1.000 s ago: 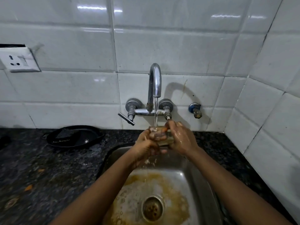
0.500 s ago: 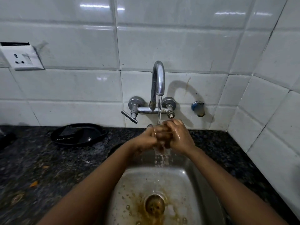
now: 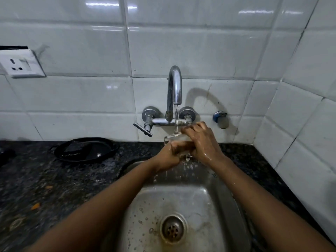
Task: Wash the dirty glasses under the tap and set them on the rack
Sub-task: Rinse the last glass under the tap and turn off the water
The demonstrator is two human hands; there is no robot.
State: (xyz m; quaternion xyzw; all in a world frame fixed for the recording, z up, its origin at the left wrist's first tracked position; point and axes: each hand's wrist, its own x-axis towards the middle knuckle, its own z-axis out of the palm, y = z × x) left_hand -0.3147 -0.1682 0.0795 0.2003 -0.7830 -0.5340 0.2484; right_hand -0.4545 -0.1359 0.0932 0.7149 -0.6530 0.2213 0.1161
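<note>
Both of my forearms reach forward over the steel sink, whose round drain sits low in the basin among droplets and brownish stains. Beyond the drain my left hand is wrapped around the lower part of a clear glass, fingers curled across its front, while my right hand covers it from the right side and top, wet and shining, its fingers bent over the rim. Between them the glass is held above the back of the sink, its mouth tilted toward the left, and only its rim and upper wall show past my fingers. A thin stream of water falls from the curved tap straight onto the glass and splashes down behind my hands. To the left, on the dark speckled bench, a black shallow pan lies near the wall, well apart from the sink, and a small orange scrap lies nearer to me. Behind everything rises the white tiled wall, with a socket plate at the far left and a small blue-capped valve to the right of the tap.
</note>
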